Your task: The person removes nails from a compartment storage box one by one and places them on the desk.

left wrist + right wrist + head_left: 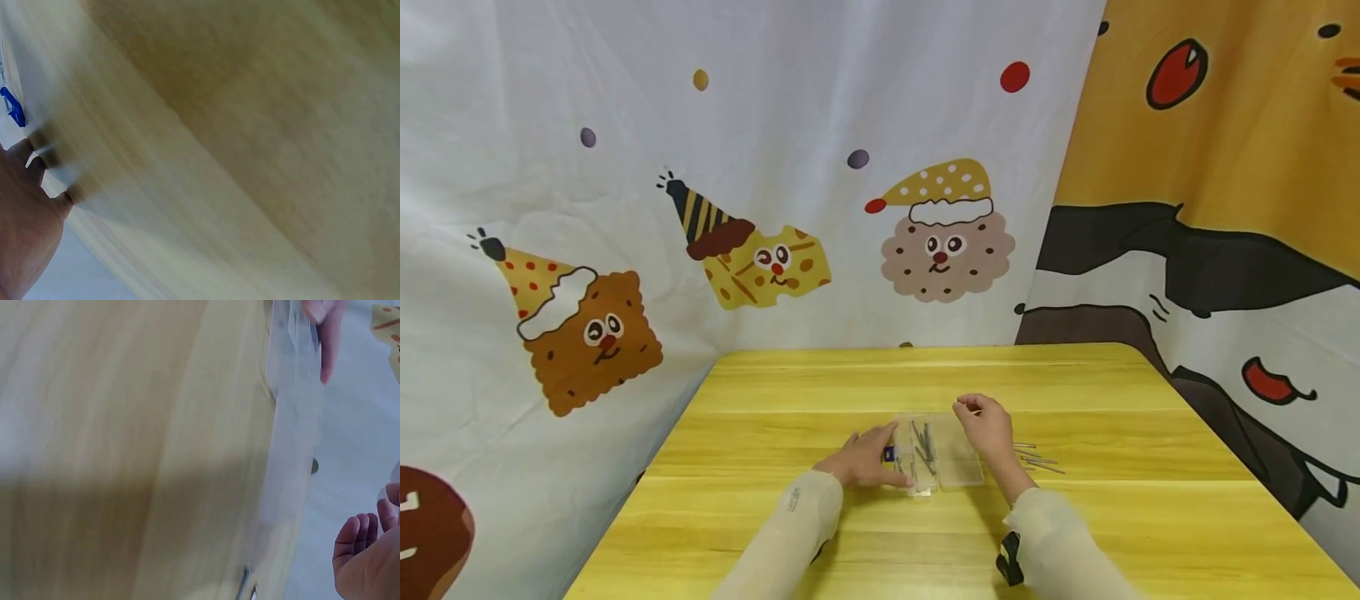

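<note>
A clear plastic box (953,460) lies open on the yellow table (850,383), with several thin metal nails (923,442) in its left half. My left hand (867,460) rests against the box's left end, thumb and fingers nearly straight beside a small blue label (889,454). Above the box's right half hovers my right hand (987,427), fingers loosely curled. In the right wrist view the right hand (369,550) shows an empty palm next to the blurred clear box (290,425). The left wrist view shows only my palm (25,231) and the blue label (12,107).
Several loose nails (1037,458) lie on the table just right of the box. Cartoon-printed cloth (775,208) hangs behind and to both sides of the table. Both wrist views are blurred.
</note>
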`<action>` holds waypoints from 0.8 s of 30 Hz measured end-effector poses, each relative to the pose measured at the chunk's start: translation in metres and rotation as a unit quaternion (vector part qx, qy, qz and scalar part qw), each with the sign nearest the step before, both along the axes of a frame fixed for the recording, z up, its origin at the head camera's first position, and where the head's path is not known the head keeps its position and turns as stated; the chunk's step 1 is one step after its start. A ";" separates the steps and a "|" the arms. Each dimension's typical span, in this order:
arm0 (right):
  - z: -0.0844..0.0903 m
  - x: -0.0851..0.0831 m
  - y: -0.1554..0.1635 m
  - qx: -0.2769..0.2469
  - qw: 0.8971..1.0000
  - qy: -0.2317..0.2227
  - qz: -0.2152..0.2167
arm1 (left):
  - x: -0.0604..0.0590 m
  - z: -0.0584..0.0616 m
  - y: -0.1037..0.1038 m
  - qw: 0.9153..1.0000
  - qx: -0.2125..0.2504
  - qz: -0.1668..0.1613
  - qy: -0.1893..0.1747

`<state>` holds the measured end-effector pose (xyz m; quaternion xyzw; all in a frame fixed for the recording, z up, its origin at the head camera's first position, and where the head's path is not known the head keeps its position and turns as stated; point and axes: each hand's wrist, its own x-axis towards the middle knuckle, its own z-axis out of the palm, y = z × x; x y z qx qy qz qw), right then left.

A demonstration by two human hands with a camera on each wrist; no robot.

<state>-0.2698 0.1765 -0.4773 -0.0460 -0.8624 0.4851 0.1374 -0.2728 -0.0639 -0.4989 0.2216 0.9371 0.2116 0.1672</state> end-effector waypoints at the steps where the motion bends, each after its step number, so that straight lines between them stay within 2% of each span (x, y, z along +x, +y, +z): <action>1: -0.001 0.001 -0.004 -0.005 1.000 0.000 -0.004 | 0.000 0.000 0.000 1.000 -0.001 0.000 0.001; 15: -0.016 0.019 -0.049 -0.046 0.998 -0.003 -0.035 | -0.001 0.002 0.000 1.000 -0.011 0.001 0.008; 24: -0.023 0.027 -0.063 -0.039 0.997 0.006 -0.062 | 0.001 0.003 0.001 1.000 -0.007 0.002 0.004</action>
